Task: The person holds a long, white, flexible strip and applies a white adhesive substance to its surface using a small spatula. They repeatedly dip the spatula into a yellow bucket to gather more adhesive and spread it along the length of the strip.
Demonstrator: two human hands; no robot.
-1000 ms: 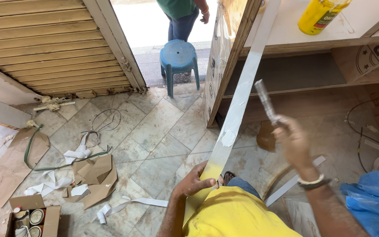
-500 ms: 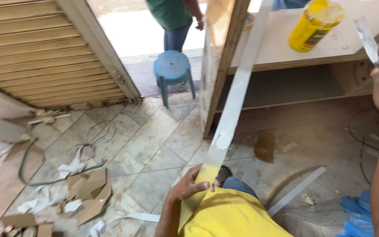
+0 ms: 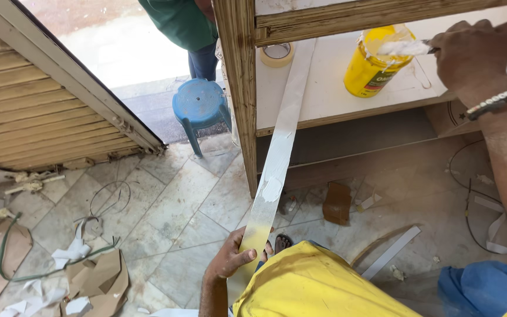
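In the head view, the left hand (image 3: pixel 233 258) was closed in a firm grip on the lower end of a long white strip (image 3: pixel 277 158), which leaned up onto the shelf (image 3: pixel 324 100). Glue seemed to coat only part of it. The right hand (image 3: pixel 470 53) clasped a brush (image 3: pixel 403 48) over the yellow can (image 3: pixel 371 64), so more spreading likely remained.

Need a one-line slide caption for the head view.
Left hand grips a long strip; right hand holds a brush over a yellow can.
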